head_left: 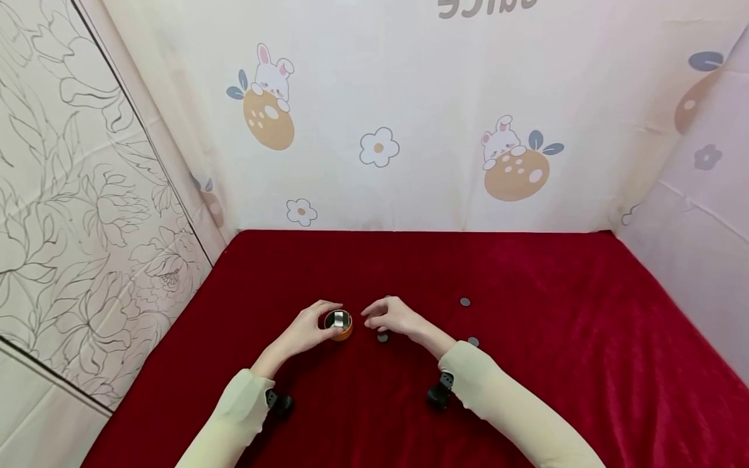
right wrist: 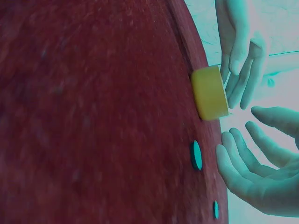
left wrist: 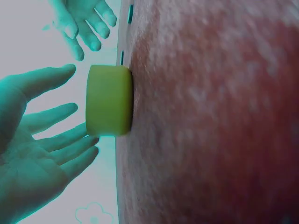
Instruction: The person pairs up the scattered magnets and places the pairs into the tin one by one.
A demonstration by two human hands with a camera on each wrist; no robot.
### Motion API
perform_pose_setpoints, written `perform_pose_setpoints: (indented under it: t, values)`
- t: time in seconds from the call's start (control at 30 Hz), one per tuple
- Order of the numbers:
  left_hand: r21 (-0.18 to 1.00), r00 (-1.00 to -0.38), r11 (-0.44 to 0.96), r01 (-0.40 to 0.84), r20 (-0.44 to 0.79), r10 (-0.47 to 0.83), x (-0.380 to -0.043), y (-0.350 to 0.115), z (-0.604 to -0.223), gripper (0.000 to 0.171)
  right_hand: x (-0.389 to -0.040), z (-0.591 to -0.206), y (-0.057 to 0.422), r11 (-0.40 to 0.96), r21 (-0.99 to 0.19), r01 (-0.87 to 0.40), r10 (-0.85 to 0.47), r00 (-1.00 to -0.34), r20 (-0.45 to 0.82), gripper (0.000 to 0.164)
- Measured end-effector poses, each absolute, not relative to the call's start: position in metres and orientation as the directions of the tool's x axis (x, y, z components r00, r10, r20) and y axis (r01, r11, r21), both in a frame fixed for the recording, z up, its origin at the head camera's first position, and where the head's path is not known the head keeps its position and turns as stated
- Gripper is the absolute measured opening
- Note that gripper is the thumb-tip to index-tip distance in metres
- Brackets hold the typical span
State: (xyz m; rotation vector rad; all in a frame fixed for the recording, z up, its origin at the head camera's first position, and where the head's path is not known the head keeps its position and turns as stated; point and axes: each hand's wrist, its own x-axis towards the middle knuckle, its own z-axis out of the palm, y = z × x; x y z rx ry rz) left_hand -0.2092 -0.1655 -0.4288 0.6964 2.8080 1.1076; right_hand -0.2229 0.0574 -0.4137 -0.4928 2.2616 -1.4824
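Observation:
A small round orange container [head_left: 343, 333] stands upright on the red cloth, with something shiny inside its mouth. Beside it is my left hand [head_left: 308, 327], thumb on the near side and fingers on the far side. In the left wrist view that hand [left wrist: 42, 135] has its fingers spread beside the container [left wrist: 110, 100], not closed round it. To the right, my right hand [head_left: 394, 316] hovers with loosely bent fingers. In the right wrist view nothing shows between its thumb and fingers [right wrist: 257, 165]. A small grey disc [head_left: 383, 337] lies just below this hand.
Two more grey discs lie further right, one toward the back [head_left: 465, 301] and one by the right sleeve [head_left: 473, 341]. The red cloth [head_left: 526, 273] covers the table. A printed curtain [head_left: 433, 84] hangs behind it, with more fabric along both sides.

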Motion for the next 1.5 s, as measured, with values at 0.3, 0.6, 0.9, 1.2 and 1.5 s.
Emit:
perform_pose_setpoints:
  t: [0.3, 0.6, 0.9, 1.2, 1.5]
  values:
    - [0.657, -0.857, 0.582, 0.48, 0.21, 0.47, -0.207, -0.15, -0.424, 0.037, -0.221, -0.411, 0.082, 0.387, -0.906, -0.174, -0.547, -0.834, -0.073, 0.028]
    - [0.651, -0.804, 0.518, 0.555, 0.262, 0.533, -0.208, -0.135, -0.422, 0.035, -0.219, -0.411, 0.107, 0.422, -0.865, -0.272, -0.581, -0.813, -0.028, 0.028]
    - [0.653, -0.787, 0.523, 0.548, 0.189, 0.587, -0.208, -0.122, -0.421, 0.035, -0.214, -0.404, 0.14, 0.444, -0.837, -0.32, -0.57, -0.821, 0.012, 0.029]
    - [0.659, -0.777, 0.542, 0.521, 0.104, 0.621, -0.21, -0.11, -0.422, 0.032, -0.209, -0.403, 0.172, 0.499, -0.795, -0.345, -0.556, -0.831, 0.011, 0.028]
    - [0.657, -0.753, 0.551, 0.515, 0.039, 0.657, -0.213, -0.1, -0.425, 0.03, -0.202, -0.406, 0.198, 0.534, -0.775, -0.339, -0.554, -0.832, -0.018, 0.03]
